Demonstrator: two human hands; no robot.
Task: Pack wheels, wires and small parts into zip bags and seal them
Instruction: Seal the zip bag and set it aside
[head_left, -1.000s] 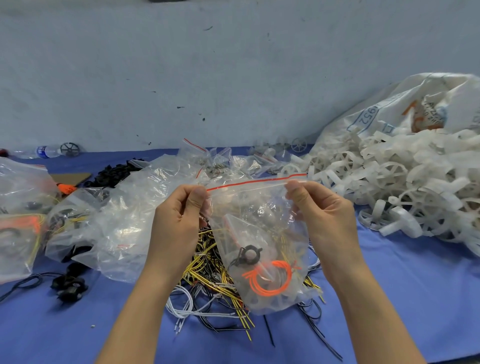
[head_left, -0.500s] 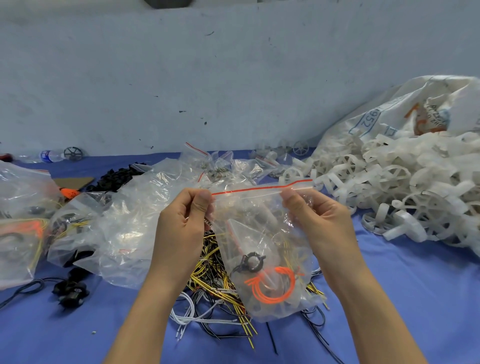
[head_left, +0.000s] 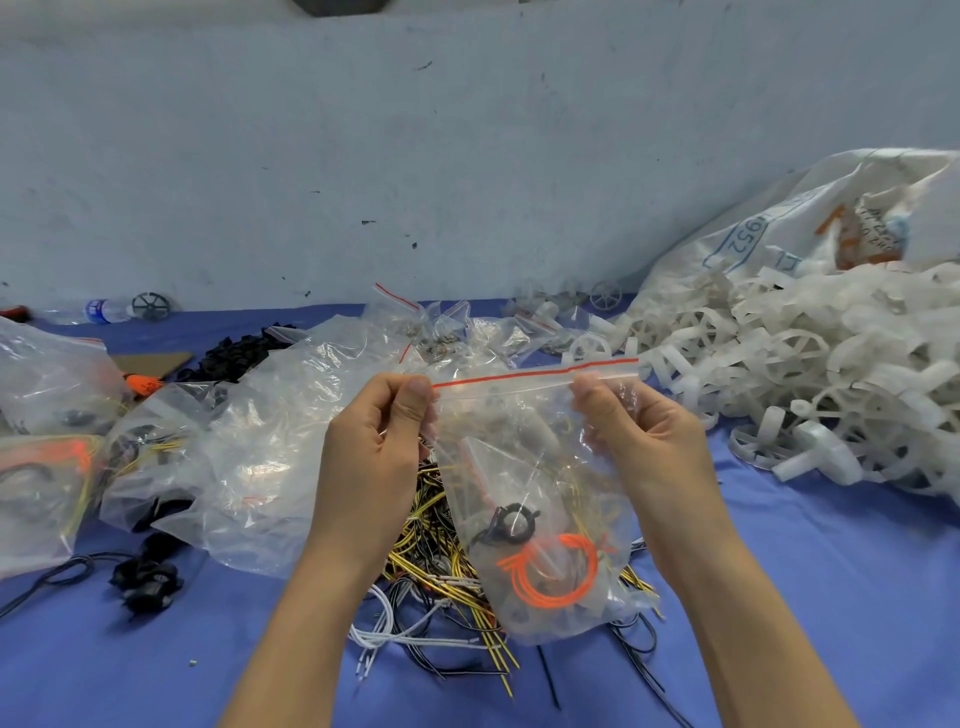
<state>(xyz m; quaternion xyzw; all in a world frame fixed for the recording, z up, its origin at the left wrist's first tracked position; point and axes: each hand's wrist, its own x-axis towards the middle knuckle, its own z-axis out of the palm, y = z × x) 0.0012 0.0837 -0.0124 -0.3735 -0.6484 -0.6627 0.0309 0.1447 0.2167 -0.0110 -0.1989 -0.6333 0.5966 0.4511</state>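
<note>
I hold a clear zip bag (head_left: 540, 467) with a red strip along its top, lifted above the table. My left hand (head_left: 376, 447) pinches the strip's left end. My right hand (head_left: 636, 431) pinches the strip further right. Inside the bag lie an orange wire coil (head_left: 558, 571), a black ring part (head_left: 511, 522), yellow wires and a pale wheel. A heap of yellow, black and white wires (head_left: 441, 587) lies on the blue table (head_left: 831, 582) under the bag.
A big pile of white plastic wheels (head_left: 810, 364) spills from a white sack (head_left: 779, 228) at the right. Filled and crumpled clear bags (head_left: 260, 441) cover the left side. Black parts (head_left: 145, 579) lie near the front left, a water bottle (head_left: 98, 310) by the wall.
The bag's top strip now looks stretched straighter between my hands. Both hands keep their pinch on the strip, at about the same place above the wires.
</note>
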